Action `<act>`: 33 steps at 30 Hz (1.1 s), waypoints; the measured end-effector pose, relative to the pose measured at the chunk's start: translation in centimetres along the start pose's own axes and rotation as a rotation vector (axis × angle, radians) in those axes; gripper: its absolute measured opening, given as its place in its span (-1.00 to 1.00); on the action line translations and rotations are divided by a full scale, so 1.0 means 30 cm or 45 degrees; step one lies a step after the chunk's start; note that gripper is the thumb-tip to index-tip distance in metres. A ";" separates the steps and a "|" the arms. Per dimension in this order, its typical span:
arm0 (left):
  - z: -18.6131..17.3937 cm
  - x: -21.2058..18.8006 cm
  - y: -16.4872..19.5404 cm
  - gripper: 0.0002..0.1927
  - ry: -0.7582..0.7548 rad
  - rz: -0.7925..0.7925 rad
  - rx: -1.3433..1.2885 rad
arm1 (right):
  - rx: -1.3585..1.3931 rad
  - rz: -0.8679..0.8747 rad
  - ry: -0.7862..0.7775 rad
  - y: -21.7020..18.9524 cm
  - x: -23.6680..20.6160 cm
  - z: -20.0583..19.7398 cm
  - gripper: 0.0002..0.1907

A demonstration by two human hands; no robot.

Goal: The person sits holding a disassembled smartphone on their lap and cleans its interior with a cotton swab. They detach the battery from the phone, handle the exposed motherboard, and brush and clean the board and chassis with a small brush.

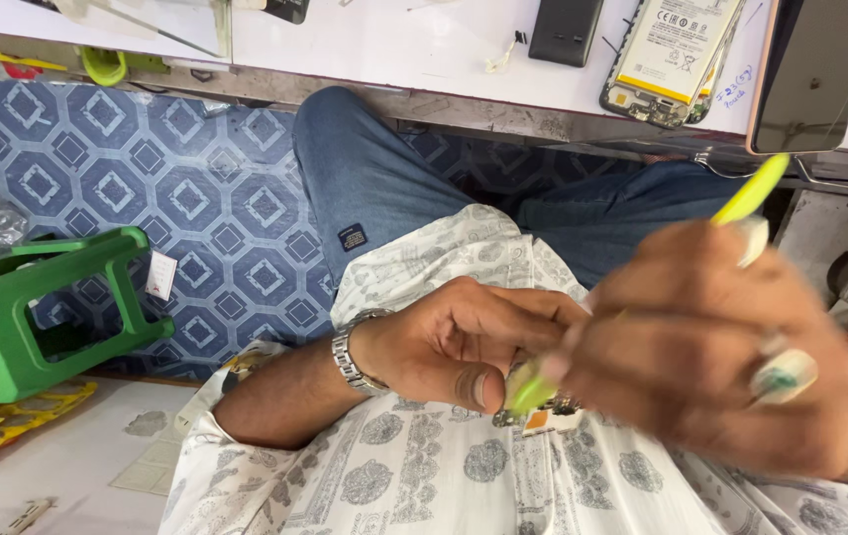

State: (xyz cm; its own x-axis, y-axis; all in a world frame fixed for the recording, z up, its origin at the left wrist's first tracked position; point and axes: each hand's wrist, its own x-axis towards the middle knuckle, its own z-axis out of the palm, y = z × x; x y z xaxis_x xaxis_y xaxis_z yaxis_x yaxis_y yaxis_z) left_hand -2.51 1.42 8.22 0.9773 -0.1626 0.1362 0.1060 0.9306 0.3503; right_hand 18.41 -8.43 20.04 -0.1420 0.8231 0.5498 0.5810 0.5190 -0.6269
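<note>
Green plastic stool (18, 307) lies tipped on its side at the far left, on blue patterned flooring (186, 188). Beside it, the person's lap fills the middle: blue jeans (374, 178) and a pale printed shirt (464, 476). The left hand (454, 347), with a metal wristwatch (350, 357) on its wrist, is curled narrow, its thumb and fingers pinching a small electronic part (543, 416) just over the shirt. The right hand (731, 357), blurred and wearing a ring with a green stone (786, 376), grips a yellow-green tool (751, 193) whose lower tip meets the small part between the two hands. Above, along the white workbench (394, 50), lie a dark phone (565, 30), an opened phone showing its battery (672, 54), and, farthest right, a dark screen panel (810, 69).
</note>
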 end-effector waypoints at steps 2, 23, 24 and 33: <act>0.004 -0.002 0.002 -0.36 0.006 -0.018 0.008 | 0.015 -0.077 -0.097 0.003 0.033 -0.015 -0.84; -0.007 0.007 -0.003 -0.52 -0.016 -0.129 0.003 | -0.024 -0.149 -0.261 0.054 0.006 -0.074 -0.69; -0.007 0.011 -0.005 -0.52 -0.020 -0.126 -0.010 | -0.021 -0.154 -0.260 0.050 0.003 -0.074 -0.70; 0.006 0.027 0.017 -0.28 0.033 -0.086 -0.070 | -0.389 -0.041 -0.127 0.087 0.019 -0.085 -0.71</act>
State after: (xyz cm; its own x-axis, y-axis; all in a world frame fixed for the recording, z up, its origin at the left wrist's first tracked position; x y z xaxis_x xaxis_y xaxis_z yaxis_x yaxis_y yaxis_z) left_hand -1.71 1.70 8.66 0.9719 -0.2179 0.0892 0.1814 0.9344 0.3065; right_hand 21.89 -7.19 20.13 -0.2333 0.8335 0.5008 0.7863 0.4647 -0.4072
